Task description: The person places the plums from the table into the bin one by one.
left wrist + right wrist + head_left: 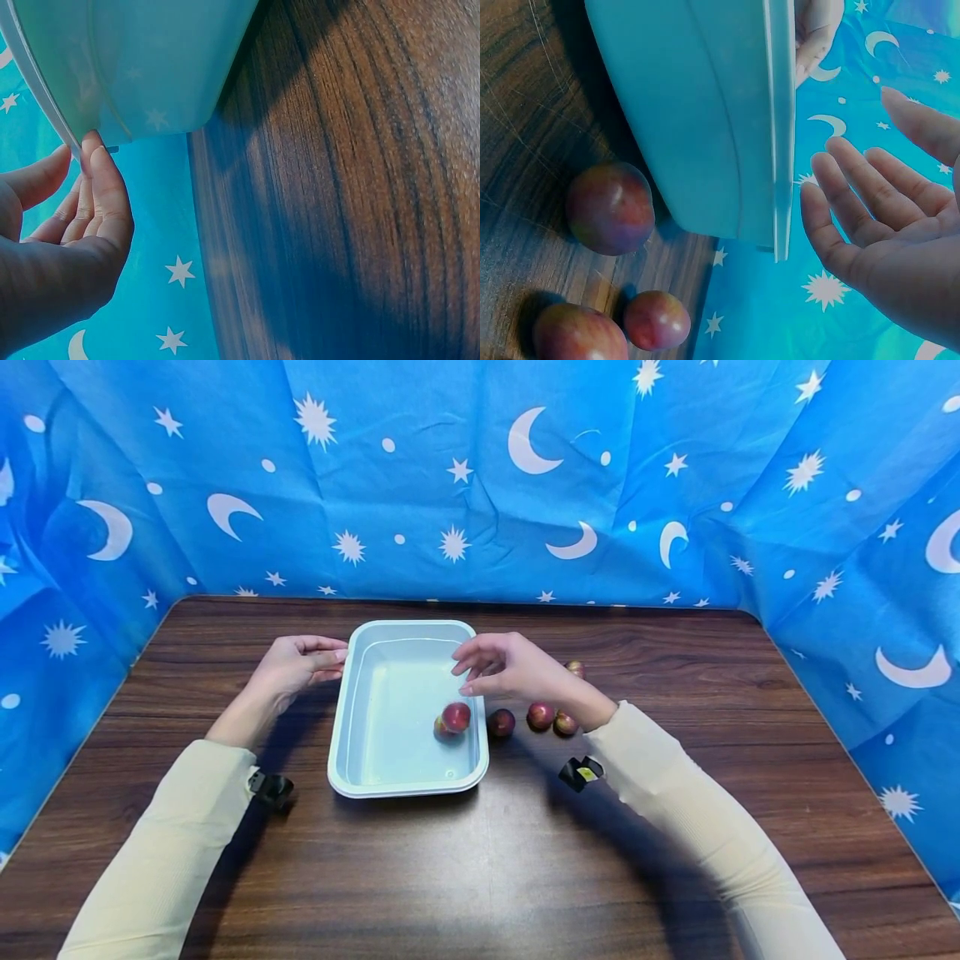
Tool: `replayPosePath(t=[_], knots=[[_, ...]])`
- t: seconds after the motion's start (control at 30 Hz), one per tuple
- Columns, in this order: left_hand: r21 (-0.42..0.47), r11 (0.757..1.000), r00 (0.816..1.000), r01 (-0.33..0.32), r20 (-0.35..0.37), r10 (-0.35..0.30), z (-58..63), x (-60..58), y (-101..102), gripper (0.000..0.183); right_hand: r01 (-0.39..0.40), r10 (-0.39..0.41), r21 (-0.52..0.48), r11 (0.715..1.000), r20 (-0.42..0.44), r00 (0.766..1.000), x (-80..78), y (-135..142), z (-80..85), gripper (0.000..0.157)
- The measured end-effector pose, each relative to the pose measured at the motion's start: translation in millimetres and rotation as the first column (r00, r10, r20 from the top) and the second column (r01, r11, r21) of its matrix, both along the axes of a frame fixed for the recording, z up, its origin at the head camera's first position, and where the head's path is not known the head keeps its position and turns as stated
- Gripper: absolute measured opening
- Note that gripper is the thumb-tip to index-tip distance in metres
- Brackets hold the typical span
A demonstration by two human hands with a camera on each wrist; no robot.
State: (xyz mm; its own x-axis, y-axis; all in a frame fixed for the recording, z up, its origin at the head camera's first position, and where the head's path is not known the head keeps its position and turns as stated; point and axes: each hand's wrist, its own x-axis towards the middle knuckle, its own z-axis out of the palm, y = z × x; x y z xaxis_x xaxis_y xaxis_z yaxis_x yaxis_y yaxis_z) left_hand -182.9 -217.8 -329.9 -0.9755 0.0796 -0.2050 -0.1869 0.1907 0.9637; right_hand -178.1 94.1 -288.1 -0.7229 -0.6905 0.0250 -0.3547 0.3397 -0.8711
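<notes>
A pale plastic tub (408,788) sits on the table. My left hand (303,664) pinches its left rim between thumb and fingers; the left wrist view shows the grip of this hand (79,217) up close. Over the right rim hovers my right hand (510,668), its fingers loosely spread and holding nothing. Below it, inside the tub, a red plum (456,717) overlaps a second one that is mostly hidden. Outside the right wall a dark plum (501,722) lies near the tub. In the right wrist view the right hand (885,217) appears palm up, apart from the rim.
Further right on the table (712,735) lie a red plum (540,716), a mottled plum (566,723) and another one (575,669) partly behind my right forearm. A blue cloth (450,485) with moons and stars hangs behind the table and along its sides.
</notes>
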Motion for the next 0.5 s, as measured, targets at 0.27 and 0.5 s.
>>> replayPosePath(t=[0.27,0.5], knots=[[-0.007,1.0,1.0,0.002,-0.003,-0.002,-0.2,0.0,0.7,0.034,0.032,-0.032,0.004,0.999,0.011,0.999,0.6,5.2,0.6,0.033],[-0.002,1.0,1.0,-0.002,-0.001,0.002,-0.2,0.3,0.7,0.033,0.055,-0.055,0.011,0.998,0.008,0.998,-1.0,11.4,1.3,0.033]])
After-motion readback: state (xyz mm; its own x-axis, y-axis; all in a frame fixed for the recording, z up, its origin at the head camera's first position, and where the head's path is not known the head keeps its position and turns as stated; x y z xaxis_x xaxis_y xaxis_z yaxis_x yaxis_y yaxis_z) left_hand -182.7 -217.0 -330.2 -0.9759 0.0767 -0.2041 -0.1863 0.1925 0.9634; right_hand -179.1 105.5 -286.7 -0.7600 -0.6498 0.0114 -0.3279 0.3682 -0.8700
